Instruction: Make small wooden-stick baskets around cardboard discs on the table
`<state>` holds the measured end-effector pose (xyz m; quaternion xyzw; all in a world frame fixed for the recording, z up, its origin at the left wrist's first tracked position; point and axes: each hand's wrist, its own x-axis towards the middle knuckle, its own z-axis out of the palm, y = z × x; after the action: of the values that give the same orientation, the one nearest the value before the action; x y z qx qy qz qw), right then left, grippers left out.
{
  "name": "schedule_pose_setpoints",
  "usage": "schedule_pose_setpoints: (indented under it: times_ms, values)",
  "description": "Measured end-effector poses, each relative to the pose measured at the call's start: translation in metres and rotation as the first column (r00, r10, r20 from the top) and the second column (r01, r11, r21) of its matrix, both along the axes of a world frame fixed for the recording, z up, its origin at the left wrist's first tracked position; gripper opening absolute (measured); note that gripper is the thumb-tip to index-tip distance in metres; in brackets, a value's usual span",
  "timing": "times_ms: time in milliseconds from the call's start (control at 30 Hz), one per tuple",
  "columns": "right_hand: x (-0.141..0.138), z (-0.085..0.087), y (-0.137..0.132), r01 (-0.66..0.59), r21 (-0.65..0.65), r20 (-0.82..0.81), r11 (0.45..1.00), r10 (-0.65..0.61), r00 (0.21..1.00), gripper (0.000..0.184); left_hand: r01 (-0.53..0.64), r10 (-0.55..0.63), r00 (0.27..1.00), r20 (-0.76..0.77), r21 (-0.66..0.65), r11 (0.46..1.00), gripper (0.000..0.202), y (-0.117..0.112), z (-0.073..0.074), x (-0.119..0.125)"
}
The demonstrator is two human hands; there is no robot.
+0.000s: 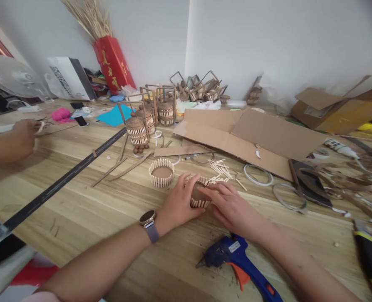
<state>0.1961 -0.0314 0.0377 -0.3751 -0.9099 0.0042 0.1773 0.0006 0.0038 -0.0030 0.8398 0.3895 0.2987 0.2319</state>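
Observation:
Between my hands is a small round basket (pixel 200 203), with a brown base and a wall of short pale sticks. My left hand (pixel 180 204) curls round its left side, thumb along the near edge. From the right, my right hand (pixel 231 206) grips its rim, the index finger reaching over the inside; whether a loose stick is in those fingers is hidden. A matching stick-walled basket (pixel 161 173) stands just beyond my left hand. Loose short sticks (pixel 221 170) lie scattered behind my right hand. Below my wrists rests a blue glue gun (pixel 230 253) with an orange trigger.
Another person's hand (pixel 24 136) is at the left, near a black strip (pixel 69 178). Finished handled baskets (pixel 137 131) stand farther back. Flattened cardboard (pixel 236 134), white rings (pixel 258 174) and brown strips (pixel 339 184) lie to the right. A black-and-yellow tool (pixel 371 260) sits at the right edge.

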Motion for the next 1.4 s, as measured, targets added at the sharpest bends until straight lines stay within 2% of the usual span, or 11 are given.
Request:
schedule_pose_setpoints:
  times_ms: [200,367,533,633,800,867,933,1000,1067,1167,1400]
  values:
    - [0.002,0.011,0.000,0.031,-0.007,-0.107,0.999,-0.032,0.994,0.047,-0.021,0.021,0.999,-0.027,-0.016,1.000,0.086,-0.002,0.002,0.000]
    - [0.015,0.008,0.007,0.058,0.002,-0.125,0.998,-0.057,0.991,0.031,-0.025,0.025,1.000,0.002,-0.048,0.999,0.097,-0.002,0.000,-0.002]
    - [0.027,0.002,0.011,0.071,-0.124,-0.130,0.990,-0.087,0.988,0.032,-0.010,0.014,0.998,0.067,-0.059,0.998,0.112,-0.001,-0.002,-0.003]
    - [0.028,0.001,0.010,0.085,-0.219,-0.150,0.972,-0.119,0.981,0.032,0.025,-0.018,0.991,0.130,-0.052,0.998,0.112,0.000,-0.004,-0.006]
    - [0.033,0.012,0.009,0.073,-0.368,-0.169,0.927,-0.144,0.975,0.035,0.158,-0.136,0.967,0.215,-0.088,0.984,0.096,-0.003,0.003,-0.013]
    - [0.037,0.016,0.011,0.136,-0.398,-0.135,0.907,-0.205,0.969,0.030,0.187,-0.160,0.954,0.252,-0.089,0.978,0.086,-0.006,0.007,-0.017]
    - [0.039,0.015,0.013,0.230,-0.407,-0.073,0.884,-0.283,0.956,0.019,0.161,-0.131,0.950,0.285,-0.086,0.983,0.068,-0.010,0.010,-0.019]
    - [0.039,0.011,0.015,0.302,-0.399,-0.016,0.866,-0.336,0.942,0.017,0.070,-0.042,0.946,0.322,-0.077,0.995,0.046,-0.014,0.012,-0.021]
    - [0.034,0.004,0.017,0.335,-0.380,0.018,0.862,-0.356,0.934,0.014,-0.013,0.040,0.934,0.356,-0.080,0.997,0.034,-0.018,0.011,-0.022]
    - [0.026,-0.006,0.019,0.386,-0.340,0.074,0.858,-0.385,0.920,0.006,-0.067,0.107,0.936,0.335,-0.129,0.989,0.026,-0.022,0.009,-0.022]
    - [0.020,-0.010,0.019,0.478,-0.265,0.151,0.838,-0.453,0.878,0.014,-0.099,0.104,0.945,0.311,-0.033,0.995,0.014,-0.023,0.008,-0.021]
